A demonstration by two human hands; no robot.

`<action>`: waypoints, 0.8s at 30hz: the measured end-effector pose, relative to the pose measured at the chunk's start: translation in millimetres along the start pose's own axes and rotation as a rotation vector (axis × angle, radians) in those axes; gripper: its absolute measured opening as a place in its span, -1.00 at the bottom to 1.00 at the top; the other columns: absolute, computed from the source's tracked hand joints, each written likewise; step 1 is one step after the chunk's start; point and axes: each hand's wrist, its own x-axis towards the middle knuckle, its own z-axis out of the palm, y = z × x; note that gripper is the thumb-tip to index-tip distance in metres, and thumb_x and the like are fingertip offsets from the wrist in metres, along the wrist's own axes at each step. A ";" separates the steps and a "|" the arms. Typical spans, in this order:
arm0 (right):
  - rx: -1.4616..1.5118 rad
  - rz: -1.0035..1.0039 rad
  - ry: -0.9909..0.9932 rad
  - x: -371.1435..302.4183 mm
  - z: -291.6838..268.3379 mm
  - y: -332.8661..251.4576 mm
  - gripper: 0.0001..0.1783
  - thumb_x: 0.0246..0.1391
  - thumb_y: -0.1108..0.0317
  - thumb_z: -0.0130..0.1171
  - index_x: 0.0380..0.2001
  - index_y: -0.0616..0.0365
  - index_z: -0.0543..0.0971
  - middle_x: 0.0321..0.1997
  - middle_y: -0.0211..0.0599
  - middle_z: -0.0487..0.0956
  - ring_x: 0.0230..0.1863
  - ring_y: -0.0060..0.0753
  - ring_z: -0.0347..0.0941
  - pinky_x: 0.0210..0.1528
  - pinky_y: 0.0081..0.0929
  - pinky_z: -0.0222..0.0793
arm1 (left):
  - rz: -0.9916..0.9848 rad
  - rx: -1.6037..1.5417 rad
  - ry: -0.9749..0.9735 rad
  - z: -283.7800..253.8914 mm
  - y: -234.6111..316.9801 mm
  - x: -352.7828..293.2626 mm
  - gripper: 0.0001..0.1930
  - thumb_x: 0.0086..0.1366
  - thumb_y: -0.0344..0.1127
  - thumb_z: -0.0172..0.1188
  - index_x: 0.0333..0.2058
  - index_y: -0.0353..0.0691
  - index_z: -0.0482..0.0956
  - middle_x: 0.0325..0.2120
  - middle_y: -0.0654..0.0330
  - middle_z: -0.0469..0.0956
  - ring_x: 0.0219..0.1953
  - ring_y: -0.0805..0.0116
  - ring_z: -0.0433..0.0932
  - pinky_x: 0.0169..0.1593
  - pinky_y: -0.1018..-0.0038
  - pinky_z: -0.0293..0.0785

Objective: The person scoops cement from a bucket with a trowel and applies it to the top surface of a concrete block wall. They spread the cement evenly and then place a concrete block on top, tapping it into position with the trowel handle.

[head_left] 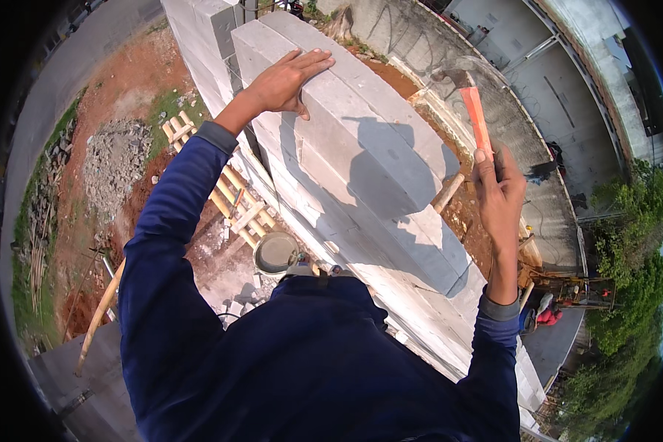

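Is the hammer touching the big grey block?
No, the right hand holds the hammer raised above the grey block, while the left hand rests on it.

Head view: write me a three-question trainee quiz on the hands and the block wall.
1. True or false: the left hand lies flat on the top grey block.
2. The right hand holds: A) a bucket B) an orange-handled hammer C) a brush
3. What round thing sits on the ground below, by the wall's foot?

Key: 1 true; 2 B; 3 a bucket of grey mix.
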 end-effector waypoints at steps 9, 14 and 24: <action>-0.481 -0.110 -0.331 64.3 62.6 4.1 -0.52 0.42 0.14 0.14 0.22 0.23 0.56 -0.37 0.23 0.60 -0.42 0.08 0.46 -0.14 -0.11 0.43 | -0.043 -0.006 -0.009 2.6 4.3 5.1 0.37 -0.40 -0.08 0.72 0.50 0.10 0.17 0.49 0.07 0.19 0.51 0.04 0.17 0.56 -0.02 0.11; -0.385 0.020 -0.209 59.9 69.6 -21.1 -0.55 0.38 0.16 0.17 0.18 0.20 0.60 -0.35 0.28 0.61 -0.31 0.06 0.58 -0.08 -0.13 0.46 | -0.038 0.022 0.026 4.5 1.3 -2.0 0.34 -0.41 -0.08 0.72 0.48 0.07 0.22 0.48 0.07 0.21 0.50 0.04 0.21 0.54 0.01 0.15; -0.341 -0.058 -0.186 87.9 78.5 -11.8 -0.59 0.36 0.15 0.19 0.10 0.21 0.64 -0.48 0.04 0.56 -0.43 -0.19 0.50 -0.22 -0.19 0.43 | -0.042 -0.030 0.060 -1.4 3.2 -1.1 0.33 -0.44 -0.08 0.72 0.46 0.06 0.28 0.46 0.11 0.26 0.49 0.07 0.24 0.53 0.06 0.16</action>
